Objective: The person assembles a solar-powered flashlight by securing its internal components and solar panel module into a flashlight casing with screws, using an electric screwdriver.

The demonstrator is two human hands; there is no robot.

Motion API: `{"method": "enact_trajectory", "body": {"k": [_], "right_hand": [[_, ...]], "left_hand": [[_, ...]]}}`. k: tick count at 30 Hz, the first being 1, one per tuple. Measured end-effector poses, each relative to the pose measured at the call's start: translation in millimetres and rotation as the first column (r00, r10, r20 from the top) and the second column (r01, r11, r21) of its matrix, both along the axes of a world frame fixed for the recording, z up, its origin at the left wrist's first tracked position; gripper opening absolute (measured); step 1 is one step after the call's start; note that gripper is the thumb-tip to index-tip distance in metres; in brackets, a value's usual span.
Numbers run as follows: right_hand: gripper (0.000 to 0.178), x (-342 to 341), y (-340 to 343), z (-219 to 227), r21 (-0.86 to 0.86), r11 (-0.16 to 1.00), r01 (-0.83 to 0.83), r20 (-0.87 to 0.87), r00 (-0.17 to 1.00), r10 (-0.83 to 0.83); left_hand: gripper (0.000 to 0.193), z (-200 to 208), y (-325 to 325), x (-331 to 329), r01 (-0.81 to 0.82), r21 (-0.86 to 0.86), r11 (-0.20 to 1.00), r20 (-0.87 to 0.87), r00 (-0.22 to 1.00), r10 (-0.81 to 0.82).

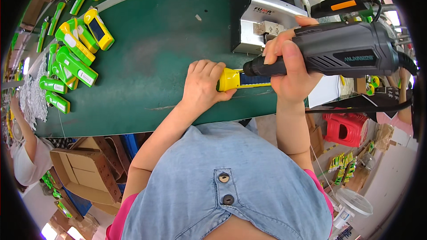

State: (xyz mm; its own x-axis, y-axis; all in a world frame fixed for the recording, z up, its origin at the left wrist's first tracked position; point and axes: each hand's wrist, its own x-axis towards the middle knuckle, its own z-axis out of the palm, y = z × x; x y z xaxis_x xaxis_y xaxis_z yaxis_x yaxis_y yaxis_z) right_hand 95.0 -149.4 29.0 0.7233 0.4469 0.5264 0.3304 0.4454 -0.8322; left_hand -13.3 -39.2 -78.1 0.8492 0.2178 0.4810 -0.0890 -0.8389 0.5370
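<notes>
A yellow flashlight [228, 80] with a dark solar panel lies flat on the green work table [164, 35]. My left hand [201, 83] is closed around its head end, fingers over the far side and thumb along the near side. In my right hand [291, 71] is a black electric screwdriver [342, 51], held nearly level with its nose to the left. The nose is over the flashlight, by the end of the panel; whether the bit touches is hidden. Part of the flashlight's far end is covered by my right hand.
A silver and black screw feeder [249, 26] stands beyond the screwdriver. Several green and yellow flashlights [73, 58] are piled at the left. White paper [324, 92] lies at the right. Below are a cardboard box [84, 169] and a red stool [346, 126]. Another person [29, 160] is at far left.
</notes>
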Motion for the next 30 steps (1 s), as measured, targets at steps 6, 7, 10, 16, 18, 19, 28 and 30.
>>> {"method": "enact_trajectory", "body": {"k": [6,7,10,16,18,19,28,30], "right_hand": [[0.041,0,1,-4,0.006,1.000,-0.014,-0.015,1.000,0.014],[0.042,0,1,-4,0.015,1.000,-0.011,-0.015,1.000,0.011],[0.041,0,3,-3,0.007,1.000,-0.006,-0.020,1.000,0.006],[0.040,0,7,-11,-0.063,0.998,-0.001,-0.003,1.000,0.000],[0.040,0,10,-13,-0.059,0.998,-0.006,0.003,1.000,0.006],[0.040,0,10,-13,-0.055,0.998,-0.008,0.010,1.000,0.008],[0.044,2,14,-6,-0.178,0.981,-0.076,0.005,0.997,0.078],[0.045,1,14,-4,-0.168,0.981,-0.094,-0.013,0.996,0.093]], "left_hand": [[0.054,0,1,1,0.000,0.024,1.000,0.013,1.000,-0.001],[0.054,-1,1,1,0.001,0.024,1.000,0.014,1.000,-0.001],[0.054,-1,0,0,0.004,-0.005,1.000,0.011,1.000,-0.004],[0.057,-1,2,-1,0.037,-0.015,0.999,-0.006,0.999,-0.037],[0.060,-1,2,-1,0.057,-0.033,0.998,-0.028,0.998,-0.058],[0.060,0,3,-1,0.057,-0.035,0.998,-0.029,0.998,-0.058],[0.058,2,3,5,0.117,0.051,0.992,-0.079,0.991,-0.112],[0.057,1,3,5,0.111,0.049,0.993,-0.079,0.991,-0.107]]}}
